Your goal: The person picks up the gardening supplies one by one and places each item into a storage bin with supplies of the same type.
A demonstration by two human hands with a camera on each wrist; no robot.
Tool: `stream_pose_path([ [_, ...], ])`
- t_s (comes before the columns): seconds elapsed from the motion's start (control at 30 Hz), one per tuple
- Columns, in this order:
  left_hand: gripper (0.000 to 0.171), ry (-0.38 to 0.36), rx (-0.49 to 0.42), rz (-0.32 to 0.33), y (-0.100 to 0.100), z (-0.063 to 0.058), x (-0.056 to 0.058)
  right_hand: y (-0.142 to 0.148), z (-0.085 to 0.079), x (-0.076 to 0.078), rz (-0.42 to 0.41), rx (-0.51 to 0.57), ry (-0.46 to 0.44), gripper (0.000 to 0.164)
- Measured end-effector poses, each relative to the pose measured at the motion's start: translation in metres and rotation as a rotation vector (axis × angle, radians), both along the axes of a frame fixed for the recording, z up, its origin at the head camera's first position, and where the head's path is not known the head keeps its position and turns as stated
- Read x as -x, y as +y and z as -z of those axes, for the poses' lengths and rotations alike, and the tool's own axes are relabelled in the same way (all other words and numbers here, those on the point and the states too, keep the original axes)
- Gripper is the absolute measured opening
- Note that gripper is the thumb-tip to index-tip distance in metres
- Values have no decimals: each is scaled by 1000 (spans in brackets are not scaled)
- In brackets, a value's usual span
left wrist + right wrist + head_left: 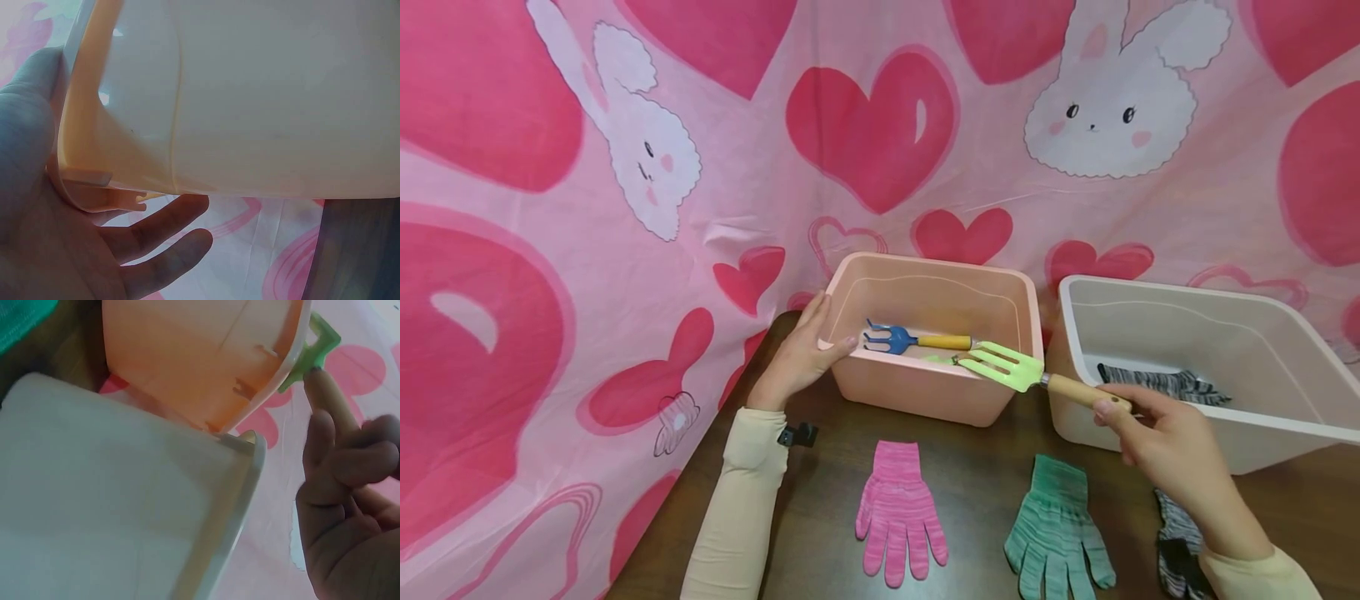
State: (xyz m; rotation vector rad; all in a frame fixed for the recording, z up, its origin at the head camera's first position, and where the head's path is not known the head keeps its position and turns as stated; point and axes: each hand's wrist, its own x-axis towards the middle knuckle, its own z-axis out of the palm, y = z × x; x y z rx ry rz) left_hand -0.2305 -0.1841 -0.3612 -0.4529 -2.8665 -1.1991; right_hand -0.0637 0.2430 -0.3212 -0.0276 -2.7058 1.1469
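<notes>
A dark spot near the end of the fork (1028, 375)'s wooden handle is too small to make out. The right hand (1176, 442) clamps thumb and fingers on that handle, and the fork's green tines overlap the pink bin (917, 393)'s right end in the head view; whether they touch it I cannot tell. The left hand (797, 358) grips that bin's near left corner; only the left wrist view shows two of its fingertips apart, beyond the rim. Inside lie a blue rake (901, 340) and another green tool (940, 360), mostly hidden by the front wall and fork. The white bin (1262, 442) holds a grey glove (1157, 383). A pink glove (901, 517) and a green glove (1060, 525) lie in front; the right forearm partly covers a striped glove (1176, 542).
</notes>
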Motion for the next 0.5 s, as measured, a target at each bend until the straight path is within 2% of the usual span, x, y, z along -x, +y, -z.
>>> stream_pose_path([
  [0.13, 99, 1, -5, 3, -1, 1, 1, -4, -6, 6, -74, -70, -104, 38],
  [0.27, 99, 8, -7, 7, -2, 1, 1, -10, -12, 13, -159, -114, -169, 40],
  [0.37, 99, 13, -7, 15, -2, 1, 1, -14, -16, 19, -215, -158, -174, 34],
  [0.5, 99, 22, -15, 31, -2, 2, 1, -21, -19, 27, -254, -259, -129, 23],
])
